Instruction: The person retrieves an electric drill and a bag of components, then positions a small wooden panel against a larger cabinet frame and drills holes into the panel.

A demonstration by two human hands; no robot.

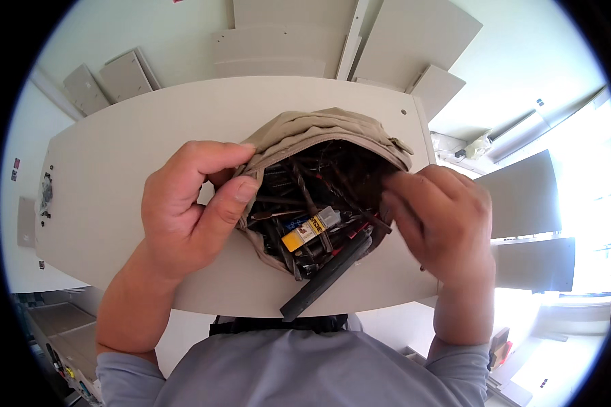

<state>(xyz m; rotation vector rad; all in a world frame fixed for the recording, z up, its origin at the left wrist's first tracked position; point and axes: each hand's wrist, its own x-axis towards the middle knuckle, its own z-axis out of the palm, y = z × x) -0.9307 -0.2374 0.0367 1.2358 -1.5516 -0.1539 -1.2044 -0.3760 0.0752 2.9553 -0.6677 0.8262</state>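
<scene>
You have the beige zippered bag (pixel 332 122) on the white tabletop (pixel 115 197), right of its middle, with the mouth spread wide and facing you. Your left hand (pixel 193 207) pinches the left rim of the mouth between thumb and forefinger. Your right hand (pixel 448 217) is at the right side of the mouth, fingers curled inward at the rim; it is blurred, and whether it grips anything cannot be told. The zipper pull (pixel 401 145) hangs just above those fingers.

Within the rim lie dark metal drill bits (pixel 301 184), crossing at many angles, and a yellow-and-clear packet (pixel 309 230) on top of them. A flat black bar (pixel 329 277) slants out over the near rim toward you; its lower end meets, in this view, the line of the table's near edge, close to your grey shirt (pixel 278 366).

For room to move, note the long stretch of tabletop left of your left wrist, reaching a small clear packet (pixel 46 193) by the left edge. Your right forearm lies across the nearer right edge, beyond which pale panels (pixel 523 193) stand. The far edge curves behind the bag, with more boards (pixel 414 37) past it.
</scene>
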